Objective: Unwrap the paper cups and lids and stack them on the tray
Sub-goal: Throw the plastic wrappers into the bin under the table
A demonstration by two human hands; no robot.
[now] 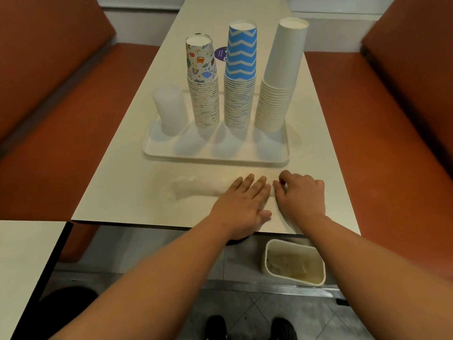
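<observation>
**A:** While both hands are down on the table [117,192], what is under them?

**B:** A long clear plastic sleeve [198,188]. It lies flat on its side, near the front edge of the table. It looks cloudy and white. I think lids are inside, but it is too blurry to tell.

**A:** What are the hands doing?

**B:** The left hand [242,204] lies on the sleeve with its fingers straight and spread. The right hand [301,195] is just beside it. Its fingers are curled, and the tips seem to pinch the right end of the wrap.

**A:** What is on the tray [215,155]?

**B:** Four stacks in a row, all upside down. From the left: a stack of clear plastic lids [170,109], then cartoon-print cups [203,94], then blue zigzag cups [239,89], then tall plain white cups [279,89].

**A:** Is there room to move?

**B:** The front half of the tray is bare. A strip of table lies between the tray and the sleeve. The sleeve's left end is well apart from the table's left edge. Orange bench seats [73,106] run along both sides. A cream bin [294,263] sits on the floor below the front edge.
</observation>
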